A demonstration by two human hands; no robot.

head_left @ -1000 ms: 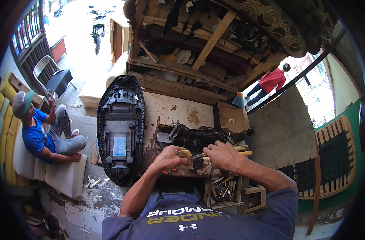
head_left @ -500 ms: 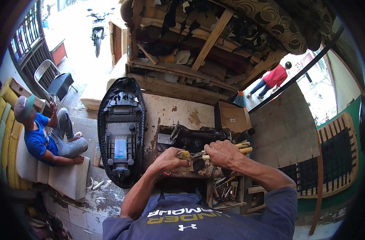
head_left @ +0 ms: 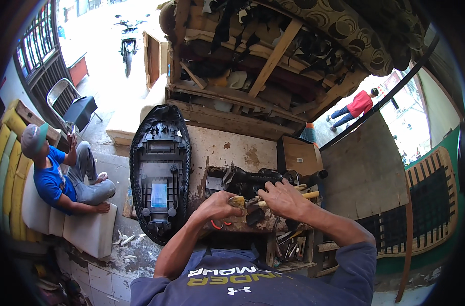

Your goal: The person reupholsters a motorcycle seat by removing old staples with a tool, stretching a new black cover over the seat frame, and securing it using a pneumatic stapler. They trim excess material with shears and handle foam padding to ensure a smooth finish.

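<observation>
My left hand (head_left: 218, 205) is closed around a small yellowish piece (head_left: 237, 202) whose kind I cannot make out. Close beside it, my right hand (head_left: 284, 200) has its fingers curled, with the knuckles up; what they grip is hidden. A small dark metal part shows between the two hands. Just past my right hand lie pale yellow rod-like handles (head_left: 312, 195). Behind both hands a black sewing machine (head_left: 250, 176) lies along the worn bench (head_left: 232, 148). Red-orange looped handles (head_left: 219, 224), like those of scissors, show below my left hand.
A black motorcycle seat (head_left: 160, 168) lies underside up at the left. An open tool box (head_left: 292, 250) sits below the bench edge. A cardboard box (head_left: 301, 155) stands beyond the machine. Someone in blue (head_left: 56, 173) sits at the far left; an upturned sofa frame (head_left: 273, 56) rises behind.
The whole view has shifted slightly, so the bench and seat appear a little lower and further right. Both hands stay close together with nearly the same grip. The person in red outside has moved a little.
</observation>
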